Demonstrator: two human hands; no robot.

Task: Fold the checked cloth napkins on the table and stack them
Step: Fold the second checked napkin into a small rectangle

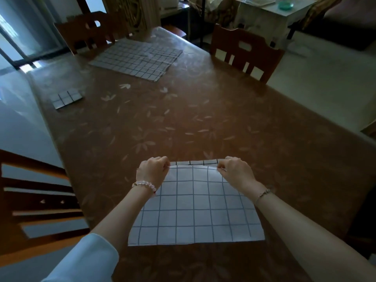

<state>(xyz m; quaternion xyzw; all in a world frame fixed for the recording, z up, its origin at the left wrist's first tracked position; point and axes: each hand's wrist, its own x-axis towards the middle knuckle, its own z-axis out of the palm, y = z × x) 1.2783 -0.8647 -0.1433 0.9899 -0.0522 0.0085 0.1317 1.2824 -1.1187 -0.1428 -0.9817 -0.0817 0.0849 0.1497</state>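
Observation:
A white checked napkin (195, 208) lies near the front edge of the brown table (203, 119), folded over on itself. My left hand (152, 169) pinches its far left corner. My right hand (236, 169) pinches the far right corner; the top layer's edge sits just short of the layer beneath. A small folded checked napkin (66, 97) rests near the table's left edge. Several unfolded checked napkins (138, 58) lie overlapping at the far end.
Wooden chairs stand at the far left (89, 31), far right (244, 53) and near left (30, 200). The table's left edge runs close to the folded napkin. A pale side table (270, 15) stands in the room behind.

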